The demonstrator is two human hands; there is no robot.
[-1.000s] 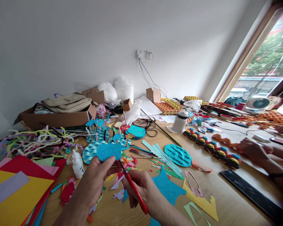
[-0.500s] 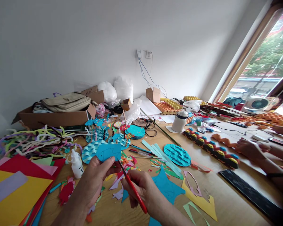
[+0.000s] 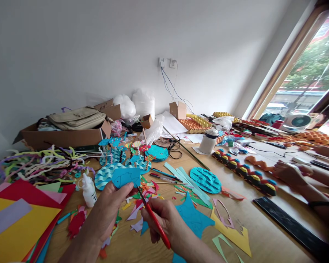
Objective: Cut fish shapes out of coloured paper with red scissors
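Observation:
Between the thumb and fingers of my left hand [image 3: 113, 202] is a piece of blue paper [image 3: 126, 176] with a fish drawn on it in dark line. My right hand [image 3: 163, 221] grips red-handled scissors [image 3: 156, 223], whose dark blades point up at the paper's lower right corner. Whether the blades touch the paper I cannot tell for sure. Under and beyond my hands lie many coloured paper scraps [image 3: 150, 191]. Beside my right wrist rests a larger cut piece of blue paper [image 3: 194, 215] with faint drawn lines.
A white glue bottle [image 3: 88, 191] stands left, by coloured paper sheets [image 3: 22, 219] and pipe cleaners [image 3: 44, 164]. Wavy blue discs [image 3: 205, 179], pens [image 3: 164, 176] and a white jar [image 3: 208, 141] lie ahead. At right are a black ruler-like strip [image 3: 287, 223] and another person's hands [image 3: 290, 175].
My hands, the blue paper and the scissors stay almost where they were. The other person's hands at the right shift slightly.

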